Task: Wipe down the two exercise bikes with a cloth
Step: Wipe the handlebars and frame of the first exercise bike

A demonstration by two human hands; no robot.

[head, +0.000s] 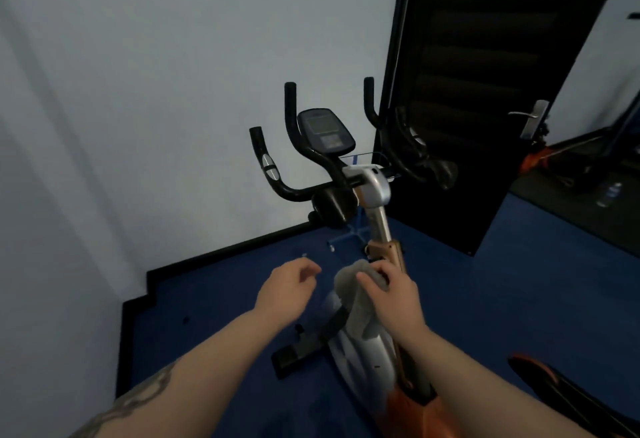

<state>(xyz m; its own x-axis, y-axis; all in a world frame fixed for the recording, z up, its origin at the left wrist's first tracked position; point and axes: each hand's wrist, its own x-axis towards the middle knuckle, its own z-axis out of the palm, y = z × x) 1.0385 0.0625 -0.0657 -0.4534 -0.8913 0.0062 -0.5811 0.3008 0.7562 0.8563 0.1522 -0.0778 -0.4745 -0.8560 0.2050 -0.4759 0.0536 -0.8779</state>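
Blue carpet (225, 285) under white walls (138, 74), black door (485, 91) ajar behind. Right hand (394, 294) gripping grey cloth (356, 294), pressed against exercise bike (375, 202) frame below the handlebars (277, 174), apparently mid-wipe. Left hand (287, 290) hovering nearby, fingers loosely curled, holding nothing. Second bike not clearly visible.
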